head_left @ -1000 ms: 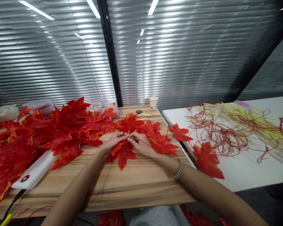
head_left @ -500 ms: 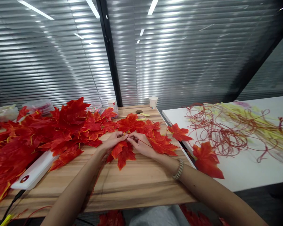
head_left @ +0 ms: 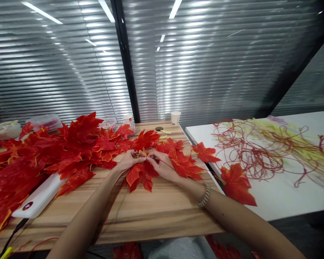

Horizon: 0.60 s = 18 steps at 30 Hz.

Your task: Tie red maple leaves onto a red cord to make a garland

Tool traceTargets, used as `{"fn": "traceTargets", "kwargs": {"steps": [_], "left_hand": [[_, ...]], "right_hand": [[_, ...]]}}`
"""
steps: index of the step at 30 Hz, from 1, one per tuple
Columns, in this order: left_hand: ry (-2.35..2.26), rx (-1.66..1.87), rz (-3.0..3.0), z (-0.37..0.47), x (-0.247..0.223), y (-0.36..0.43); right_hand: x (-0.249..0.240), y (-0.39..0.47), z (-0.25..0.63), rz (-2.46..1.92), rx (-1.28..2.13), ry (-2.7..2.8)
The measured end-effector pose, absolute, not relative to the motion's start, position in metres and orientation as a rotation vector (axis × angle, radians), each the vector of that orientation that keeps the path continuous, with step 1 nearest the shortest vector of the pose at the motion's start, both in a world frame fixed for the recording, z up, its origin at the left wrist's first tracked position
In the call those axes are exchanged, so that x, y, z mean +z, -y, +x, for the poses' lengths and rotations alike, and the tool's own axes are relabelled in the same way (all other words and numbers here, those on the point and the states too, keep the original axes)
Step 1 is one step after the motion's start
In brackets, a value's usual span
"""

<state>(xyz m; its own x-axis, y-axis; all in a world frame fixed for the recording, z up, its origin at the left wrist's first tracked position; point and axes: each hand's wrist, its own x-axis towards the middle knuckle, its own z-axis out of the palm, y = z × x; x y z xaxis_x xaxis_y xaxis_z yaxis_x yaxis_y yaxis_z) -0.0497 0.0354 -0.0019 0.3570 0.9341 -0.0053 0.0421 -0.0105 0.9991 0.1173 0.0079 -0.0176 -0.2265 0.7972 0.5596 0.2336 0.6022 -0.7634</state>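
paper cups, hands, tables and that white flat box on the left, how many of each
paper cups: 2, at the far edge of the wooden table
hands: 2, meeting over a red leaf
tables: 2, one wooden, one white
white box: 1
total: 7

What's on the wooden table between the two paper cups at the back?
Between the left paper cup and the right paper cup, the head view shows bare wooden table, with a small dark roll just in front.
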Motion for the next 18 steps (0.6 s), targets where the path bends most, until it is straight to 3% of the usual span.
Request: {"fn": "traceTargets", "kwargs": {"steps": [18], "left_hand": [[-1.043, 1.032, 1.409, -0.0447, -0.0088, -0.0358]], "right_hand": [[-0.0182, -0.0099, 0.1182, -0.895, 0.752, 1.713]]}}
